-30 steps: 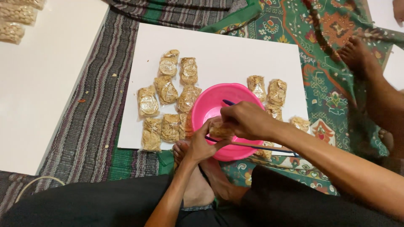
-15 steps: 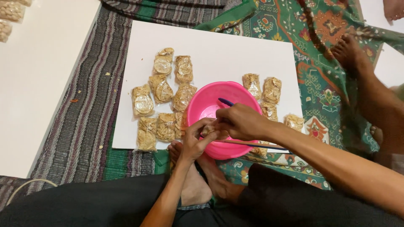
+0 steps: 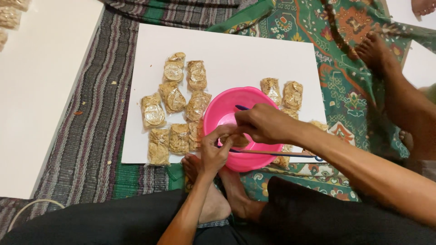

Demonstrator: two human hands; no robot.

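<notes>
Nearest the camera, the person's dark-clothed legs are crossed on the floor, with bare feet (image 3: 213, 190) tucked just below the pink bowl (image 3: 227, 113). Over the near rim of that bowl the left hand (image 3: 215, 147) and right hand (image 3: 263, 123) meet, and the fingers of both are pinched on a small clear packet of tan snack pieces (image 3: 234, 139) held above the bowl's near side. A thin blue stick (image 3: 272, 154) lies across the bowl's near rim under the right forearm, and a short bit of blue shows at the bowl's inner edge by the right hand. The bowl's inside, as far as it shows past the hands, looks bare pink. The bowl stands on a white board (image 3: 236, 50) laid on a striped woven mat (image 3: 95, 118) and a green patterned cloth (image 3: 349, 90). Left of the bowl lies a cluster of filled packets (image 3: 175, 97), some touching its rim; right of the bowl lie a few more filled packets (image 3: 284, 93). Farther right of the bowl, another person's bare foot (image 3: 374, 52) rests on the cloth. Far left of the bowl, beyond a second white board (image 3: 41, 90), more packets (image 3: 11, 13) sit at the corner.
</notes>
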